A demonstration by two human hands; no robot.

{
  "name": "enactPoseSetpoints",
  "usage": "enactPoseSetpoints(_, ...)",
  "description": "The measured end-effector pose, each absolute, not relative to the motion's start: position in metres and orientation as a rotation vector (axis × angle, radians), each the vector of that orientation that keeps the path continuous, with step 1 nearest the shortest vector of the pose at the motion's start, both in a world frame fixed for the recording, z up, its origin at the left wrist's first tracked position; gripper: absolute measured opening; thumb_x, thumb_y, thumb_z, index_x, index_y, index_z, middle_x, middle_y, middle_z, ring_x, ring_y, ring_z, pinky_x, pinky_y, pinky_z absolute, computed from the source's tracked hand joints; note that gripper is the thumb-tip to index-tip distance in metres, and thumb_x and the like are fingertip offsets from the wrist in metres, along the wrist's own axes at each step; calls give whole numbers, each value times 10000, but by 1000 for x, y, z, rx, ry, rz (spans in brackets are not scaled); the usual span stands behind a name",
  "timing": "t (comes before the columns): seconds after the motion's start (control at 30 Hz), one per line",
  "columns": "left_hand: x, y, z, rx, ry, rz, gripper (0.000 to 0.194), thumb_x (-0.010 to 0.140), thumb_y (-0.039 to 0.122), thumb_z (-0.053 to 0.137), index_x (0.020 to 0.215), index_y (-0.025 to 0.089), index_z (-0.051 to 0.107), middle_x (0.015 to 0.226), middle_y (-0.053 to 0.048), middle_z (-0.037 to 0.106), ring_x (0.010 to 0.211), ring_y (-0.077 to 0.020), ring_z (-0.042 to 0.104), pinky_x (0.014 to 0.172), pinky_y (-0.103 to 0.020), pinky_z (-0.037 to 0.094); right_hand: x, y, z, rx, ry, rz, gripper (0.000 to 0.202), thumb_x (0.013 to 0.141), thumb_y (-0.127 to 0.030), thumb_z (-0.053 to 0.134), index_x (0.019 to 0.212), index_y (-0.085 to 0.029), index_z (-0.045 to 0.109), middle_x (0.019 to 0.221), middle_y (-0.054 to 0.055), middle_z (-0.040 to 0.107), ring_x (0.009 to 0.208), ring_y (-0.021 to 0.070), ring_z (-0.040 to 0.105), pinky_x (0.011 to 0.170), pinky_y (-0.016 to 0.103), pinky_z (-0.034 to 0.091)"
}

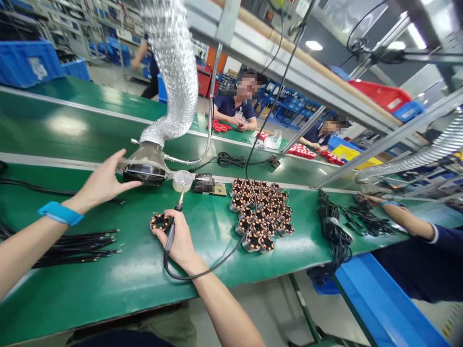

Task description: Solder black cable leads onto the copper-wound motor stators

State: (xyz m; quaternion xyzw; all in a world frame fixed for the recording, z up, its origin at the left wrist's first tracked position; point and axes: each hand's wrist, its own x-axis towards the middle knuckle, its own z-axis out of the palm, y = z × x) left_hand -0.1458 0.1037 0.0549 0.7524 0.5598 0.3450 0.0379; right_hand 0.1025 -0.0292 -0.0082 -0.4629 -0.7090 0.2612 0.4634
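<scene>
My left hand (103, 183), a blue band on its wrist, has thumb and fingers spread beside the dark-rimmed fume hood (144, 166); nothing is in it. In my right hand (179, 238) is a soldering iron (170, 235), its tip pointing up at a small round clear container (183, 180). A copper-wound stator (159, 221) is at the thumb and fingers of that same hand. Just right of the container sit a black block (204, 183) and a small flat plate (220, 189).
Several stators (260, 212) stand grouped on the green bench (144, 284). Black wires (83, 246) lie at left, cable bundles (334, 231) at right. A silver duct (173, 72) hangs over the hood. The iron's cord crosses the bench. A co-worker's hand (372, 200) touches cables.
</scene>
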Motion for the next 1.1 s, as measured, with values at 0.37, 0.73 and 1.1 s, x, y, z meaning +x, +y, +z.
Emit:
enactPoseSetpoints(0.37, -128, 114, 39, 2114, 1718, 1247, 605, 792, 527, 660, 1270, 192, 502, 1225, -142, 646, 1091, -313, 633, 939, -406, 496, 101, -29, -4, -1146, -1768, 536, 451, 776, -150, 707, 1166, -232, 497, 1082, 63, 601, 967, 217, 627, 863, 355, 535)
enactPoseSetpoints(0.73, -116, 118, 36, 2121, 1766, 1240, 595, 783, 541, 689, 1239, 207, 500, 1161, -119, 670, 1011, -302, 663, 865, -368, 520, 96, -30, 3, -1223, -1886, 430, 554, 736, -251, 814, 1187, -230, 494, 1068, 50, 609, 914, 205, 643, 798, 313, 551)
enactPoseSetpoints(1.1, -111, 131, 28, 2113, 1748, 1239, 651, 761, 573, 705, 1235, 179, 495, 1164, -120, 669, 996, -276, 659, 850, -340, 518, 104, -28, -1, -1266, -1847, 340, 510, 807, -460, 750, 1181, -210, 509, 1035, 61, 610, 913, 212, 640, 810, 324, 545)
